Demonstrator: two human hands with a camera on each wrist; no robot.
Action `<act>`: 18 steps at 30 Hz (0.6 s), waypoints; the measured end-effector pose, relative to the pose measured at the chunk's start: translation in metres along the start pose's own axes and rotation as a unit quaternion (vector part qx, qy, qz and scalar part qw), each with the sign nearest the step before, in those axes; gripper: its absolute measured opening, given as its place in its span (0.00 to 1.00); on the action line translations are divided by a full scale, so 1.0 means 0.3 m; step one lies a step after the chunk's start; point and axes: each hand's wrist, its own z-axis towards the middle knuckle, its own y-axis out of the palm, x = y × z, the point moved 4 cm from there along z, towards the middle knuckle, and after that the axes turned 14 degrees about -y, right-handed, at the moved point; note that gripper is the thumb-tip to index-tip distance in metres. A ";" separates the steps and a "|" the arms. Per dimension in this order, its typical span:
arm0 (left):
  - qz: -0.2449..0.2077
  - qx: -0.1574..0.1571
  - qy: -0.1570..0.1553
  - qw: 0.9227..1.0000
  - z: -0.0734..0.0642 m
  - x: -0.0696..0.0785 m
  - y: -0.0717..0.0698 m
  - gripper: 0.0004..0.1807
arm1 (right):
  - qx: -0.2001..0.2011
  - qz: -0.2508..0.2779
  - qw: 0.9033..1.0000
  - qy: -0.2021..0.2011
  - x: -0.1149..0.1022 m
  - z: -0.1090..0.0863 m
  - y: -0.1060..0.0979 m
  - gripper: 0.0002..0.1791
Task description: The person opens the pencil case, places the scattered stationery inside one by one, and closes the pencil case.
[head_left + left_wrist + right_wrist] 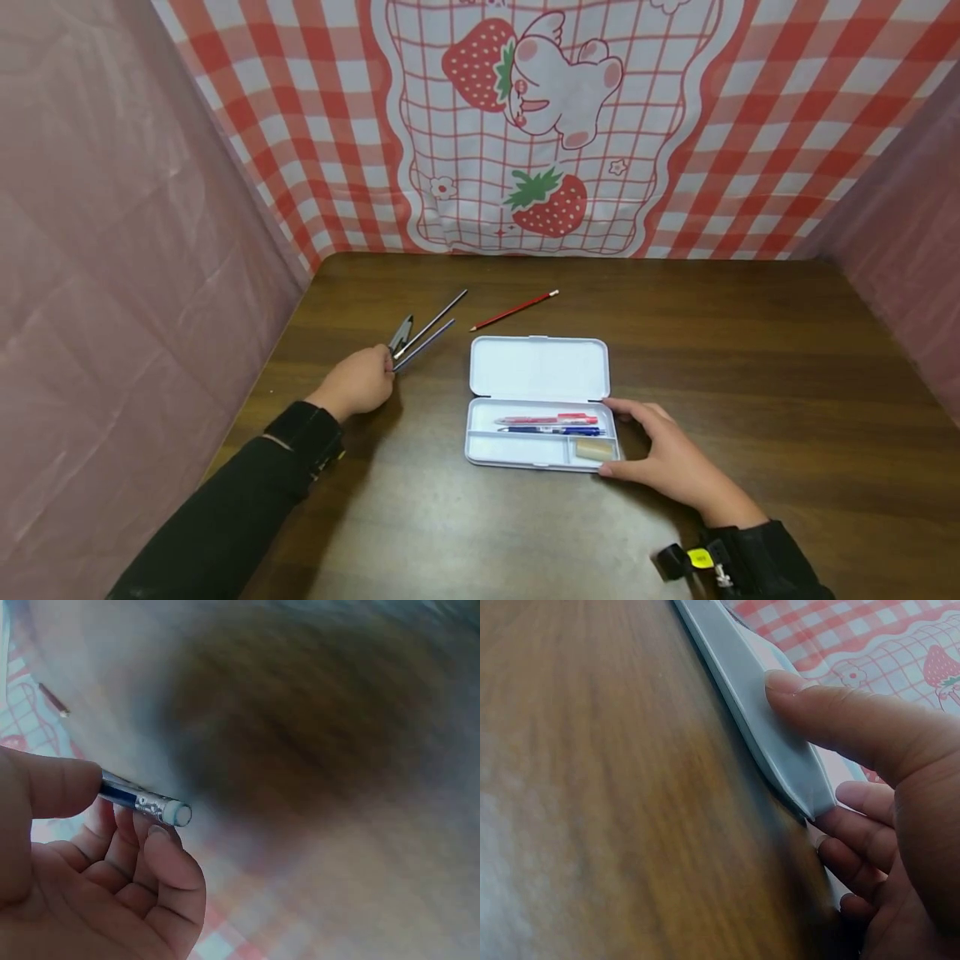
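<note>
Open case [538, 370] on brown table [750, 367]; checked cloth [555, 125] behind; pink drapes [127, 275] flanking.

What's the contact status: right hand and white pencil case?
Touching. The right wrist view shows the right hand with its thumb against the side of the pencil case and fingers at its corner.

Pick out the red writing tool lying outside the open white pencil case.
The slim red pencil with whitish eraser end, on the brown wooden table; the pinkish-red pen lies inside the white case.
</note>
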 end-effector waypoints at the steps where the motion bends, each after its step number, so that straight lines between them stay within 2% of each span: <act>1: -0.001 -0.001 0.000 1.000 -0.001 0.005 -0.002 0.03 | -0.001 0.000 1.000 0.000 0.001 0.000 0.000 0.52; 9: -0.001 -0.006 0.021 1.000 -0.026 0.065 -0.031 0.04 | -0.002 0.003 1.000 0.004 0.000 0.002 0.003 0.51; 15: 0.013 0.027 0.064 0.997 -0.049 0.129 -0.035 0.01 | -0.002 0.004 1.000 0.005 -0.005 0.004 -0.002 0.51; 18: 0.017 0.039 0.075 0.996 -0.061 0.163 -0.027 0.01 | -0.001 0.001 1.000 0.002 -0.006 0.003 -0.008 0.50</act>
